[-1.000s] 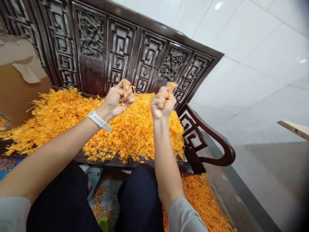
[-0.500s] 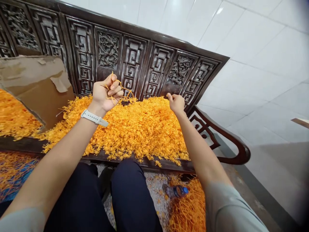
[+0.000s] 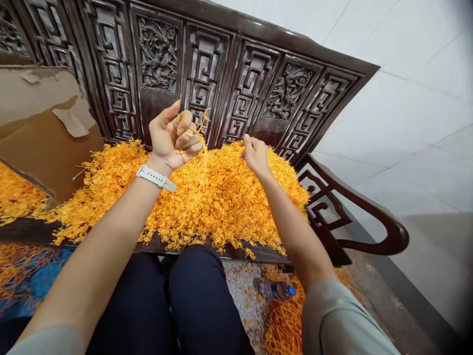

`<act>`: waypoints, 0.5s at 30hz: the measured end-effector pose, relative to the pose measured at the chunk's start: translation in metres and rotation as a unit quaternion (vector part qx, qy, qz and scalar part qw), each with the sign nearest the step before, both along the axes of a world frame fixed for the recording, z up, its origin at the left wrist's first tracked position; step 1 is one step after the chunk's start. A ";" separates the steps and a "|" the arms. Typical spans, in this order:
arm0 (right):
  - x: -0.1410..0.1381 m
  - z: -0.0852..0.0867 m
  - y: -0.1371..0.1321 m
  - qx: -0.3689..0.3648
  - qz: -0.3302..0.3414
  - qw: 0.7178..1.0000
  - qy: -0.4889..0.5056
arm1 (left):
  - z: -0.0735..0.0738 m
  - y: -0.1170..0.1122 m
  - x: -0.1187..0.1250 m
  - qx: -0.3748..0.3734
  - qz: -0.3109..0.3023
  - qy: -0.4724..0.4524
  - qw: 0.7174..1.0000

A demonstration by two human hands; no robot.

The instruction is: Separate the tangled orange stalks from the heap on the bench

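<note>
My left hand [image 3: 175, 135], with a pale watch band on the wrist, is raised over the pile. Its fingers curl around a thin branching orange strand [image 3: 201, 129] that sticks out past the fingertips, and small orange bits show between the fingers. To its right, my right hand [image 3: 256, 157] is closed in a pinch above the pile. Whatever its fingertips hold, if anything, is hidden. Under both hands a large heap of small orange, flower-like plastic pieces [image 3: 221, 197] covers the seat of a dark carved wooden bench [image 3: 158, 101].
A torn cardboard sheet [image 3: 40, 143] stands in the heap at left. A curved armrest [image 3: 397, 236] closes the bench's right end. On the floor, a blue-capped bottle [image 3: 277, 290] lies beside a mass of orange strands [image 3: 284, 325]. More strands [image 3: 22, 276] lie on blue material at lower left.
The view has shifted. My right hand has come nearer to the left one. In my left hand the thumb has lifted, and the looped strand now points upward.
</note>
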State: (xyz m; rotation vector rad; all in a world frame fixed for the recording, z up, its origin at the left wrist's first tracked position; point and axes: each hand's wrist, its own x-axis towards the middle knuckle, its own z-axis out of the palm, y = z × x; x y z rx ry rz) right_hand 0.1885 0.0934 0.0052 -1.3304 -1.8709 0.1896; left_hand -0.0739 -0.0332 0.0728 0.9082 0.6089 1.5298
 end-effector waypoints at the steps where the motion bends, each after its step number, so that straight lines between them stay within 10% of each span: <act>1: -0.013 -0.006 -0.005 -0.006 0.028 0.999 0.022 | -0.003 0.002 0.001 -0.010 0.013 0.013 1.000; 8: -0.057 -0.035 -0.025 -0.018 0.050 0.994 0.093 | -0.021 0.009 -0.004 -0.018 0.058 0.059 0.996; 12: -0.078 -0.034 -0.049 -0.239 0.224 0.890 0.317 | -0.023 0.005 -0.006 -0.004 0.068 0.064 0.996; 15: -0.096 -0.031 -0.060 -0.244 0.294 0.854 0.354 | -0.023 0.002 -0.007 0.010 0.000 0.101 0.995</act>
